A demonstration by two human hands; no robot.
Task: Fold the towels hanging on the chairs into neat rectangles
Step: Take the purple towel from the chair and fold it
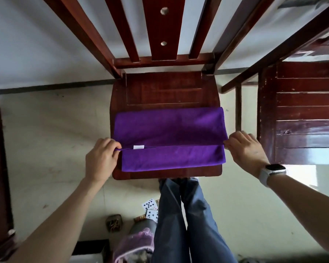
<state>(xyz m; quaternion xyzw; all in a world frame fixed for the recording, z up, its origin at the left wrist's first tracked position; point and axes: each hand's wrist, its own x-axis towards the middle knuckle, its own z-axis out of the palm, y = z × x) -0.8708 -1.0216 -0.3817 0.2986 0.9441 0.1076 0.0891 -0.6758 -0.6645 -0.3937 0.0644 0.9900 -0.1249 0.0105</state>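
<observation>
The purple terry-cloth towel (169, 137) lies flat across the front half of the dark red wooden chair seat (163, 92), and we see it partly folded: one layer is drawn over another, with its free edge running straight from nine o'clock to three o'clock across the cloth. A small white label (138, 147) sits on that edge, nearer the nine o'clock end. Our left hand (101, 158) pinches the corner of that edge at the towel's nine o'clock side, fingers curled round a thin strip of purple cloth. Our right hand (244, 149) pinches the matching corner at three o'clock in the same way. A white-strapped wristwatch (272, 172) sits on the right wrist. The edge looks taut between the two hands.

At twelve o'clock the chair's slatted wooden backrest (162, 29) rises toward us, its middle slat showing two round holes. A second dark wooden chair (304, 118) stands just beside the first at three o'clock. At six o'clock, below the seat's front rim, we see blue trouser legs (188, 221), and just to their left a few playing cards (150, 207) lie on the pale floor (51, 130).
</observation>
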